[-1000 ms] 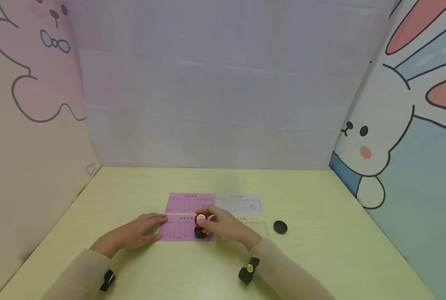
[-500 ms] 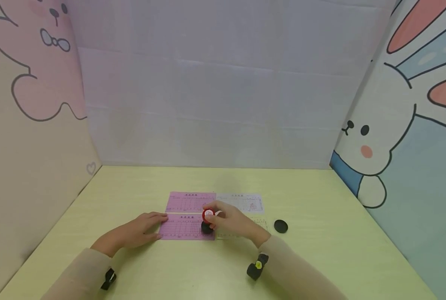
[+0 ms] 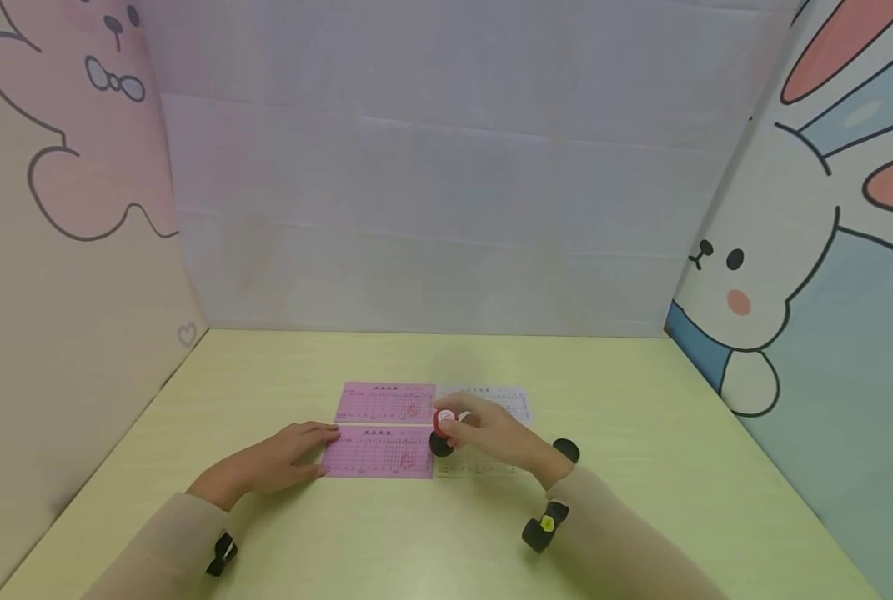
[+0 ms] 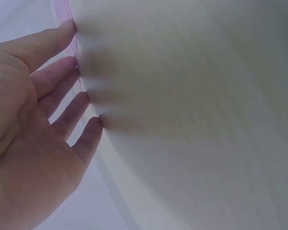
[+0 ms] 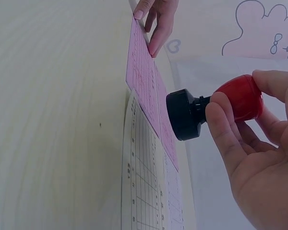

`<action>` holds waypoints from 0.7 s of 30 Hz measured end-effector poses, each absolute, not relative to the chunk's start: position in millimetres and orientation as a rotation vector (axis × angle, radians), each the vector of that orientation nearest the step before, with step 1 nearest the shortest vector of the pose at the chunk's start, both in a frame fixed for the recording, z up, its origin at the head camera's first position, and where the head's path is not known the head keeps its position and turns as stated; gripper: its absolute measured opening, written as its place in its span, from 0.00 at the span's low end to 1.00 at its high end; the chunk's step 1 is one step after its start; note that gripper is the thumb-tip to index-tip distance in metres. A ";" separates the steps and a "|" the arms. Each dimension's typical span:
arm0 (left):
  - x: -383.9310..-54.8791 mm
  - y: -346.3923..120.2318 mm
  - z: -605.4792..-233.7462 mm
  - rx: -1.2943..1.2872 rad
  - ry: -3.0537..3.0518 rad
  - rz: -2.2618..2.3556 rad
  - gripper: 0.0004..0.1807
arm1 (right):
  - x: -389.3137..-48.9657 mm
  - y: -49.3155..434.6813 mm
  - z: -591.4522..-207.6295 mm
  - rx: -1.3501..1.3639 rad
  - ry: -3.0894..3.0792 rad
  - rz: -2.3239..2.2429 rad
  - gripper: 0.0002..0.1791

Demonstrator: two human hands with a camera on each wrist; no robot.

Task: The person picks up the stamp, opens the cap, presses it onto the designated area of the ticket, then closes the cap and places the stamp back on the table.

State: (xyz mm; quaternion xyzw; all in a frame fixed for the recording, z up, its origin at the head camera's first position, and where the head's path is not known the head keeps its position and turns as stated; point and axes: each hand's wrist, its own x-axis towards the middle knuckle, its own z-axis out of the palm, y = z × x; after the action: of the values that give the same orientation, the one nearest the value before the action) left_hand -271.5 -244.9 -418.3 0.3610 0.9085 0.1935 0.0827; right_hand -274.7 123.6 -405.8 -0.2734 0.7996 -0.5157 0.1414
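My right hand (image 3: 500, 433) pinches the red knob of a round stamp (image 5: 242, 97) with a black base. In the right wrist view the base is lifted off the paper. From the head, the stamp appears over the border between the near pink form (image 3: 371, 454) and the pale yellow form (image 3: 484, 468). A red imprint shows on the right part of that pink form. Fingertips of my left hand (image 3: 269, 462) rest on its left edge, the fingers spread. The far pink form (image 3: 374, 402) also bears a red imprint. My right hand partly covers the yellow form and the white form (image 3: 517, 402).
A black round cap (image 3: 566, 449) lies on the pale yellow table (image 3: 326, 542), partly behind my right wrist. Walls with cartoon drawings stand at both sides, and a whitish sheet (image 3: 416, 208) hangs at the back.
My right hand has moved right with the stamp, away from the near pink form's right part, where a red imprint now shows. The left hand stays at the form's edge.
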 end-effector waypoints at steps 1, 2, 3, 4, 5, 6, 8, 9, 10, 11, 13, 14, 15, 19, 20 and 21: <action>-271.7 -245.0 -418.2 1.081 2.717 0.572 0.29 | -274.6 126.0 -404.9 -0.784 2.313 -1.493 0.19; -271.8 -245.1 -418.2 1.078 2.720 0.569 0.29 | -274.7 128.6 -404.6 -0.785 2.311 -1.503 0.19; -272.0 -245.2 -418.1 1.073 2.722 0.566 0.29 | -274.6 131.1 -404.0 -0.780 2.313 -1.508 0.19; -272.3 -245.3 -418.2 1.070 2.723 0.562 0.29 | -274.4 133.6 -403.1 -0.780 2.313 -1.514 0.19; -272.4 -245.3 -418.0 1.064 2.723 0.559 0.30 | -274.4 136.3 -402.4 -0.778 2.314 -1.520 0.20; -272.6 -245.2 -417.9 1.060 2.722 0.563 0.30 | -274.4 138.7 -402.0 -0.774 2.313 -1.526 0.20; -272.6 -244.9 -417.4 1.049 2.717 0.571 0.30 | -274.2 143.4 -400.8 -0.771 2.310 -1.538 0.19; -272.6 -244.8 -417.2 1.053 2.716 0.571 0.30 | -274.1 145.6 -400.1 -0.768 2.314 -1.539 0.19; -272.6 -244.8 -417.2 1.049 2.713 0.575 0.30 | -274.3 147.8 -399.9 -0.771 2.314 -1.544 0.18; -272.6 -244.9 -417.3 1.049 2.713 0.577 0.30 | -274.5 149.9 -400.0 -0.771 2.318 -1.548 0.18; -273.0 -245.4 -418.1 1.054 2.715 0.578 0.30 | -274.4 153.7 -399.5 -0.773 2.330 -1.549 0.18; -273.1 -245.7 -418.5 1.058 2.717 0.579 0.30 | -273.9 155.7 -398.9 -0.778 2.331 -1.556 0.18; -273.3 -246.0 -419.0 1.063 2.719 0.579 0.30 | -273.6 157.6 -398.5 -0.779 2.337 -1.558 0.18; -273.7 -245.8 -420.7 1.067 2.726 0.605 0.29 | -271.1 166.0 -397.2 -0.765 2.347 -1.567 0.19; -273.8 -245.2 -420.8 1.066 2.730 0.611 0.29 | -270.3 168.4 -397.1 -0.756 2.347 -1.569 0.19; -274.0 -244.4 -421.1 1.057 2.734 0.615 0.29 | -269.7 170.8 -397.1 -0.744 2.351 -1.567 0.19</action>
State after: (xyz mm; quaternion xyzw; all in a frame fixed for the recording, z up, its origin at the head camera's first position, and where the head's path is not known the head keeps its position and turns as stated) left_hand -274.0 -244.4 -421.1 0.3519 0.9104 0.2048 0.0735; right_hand -269.7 170.8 -397.1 -0.2531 0.7998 -0.5330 0.1100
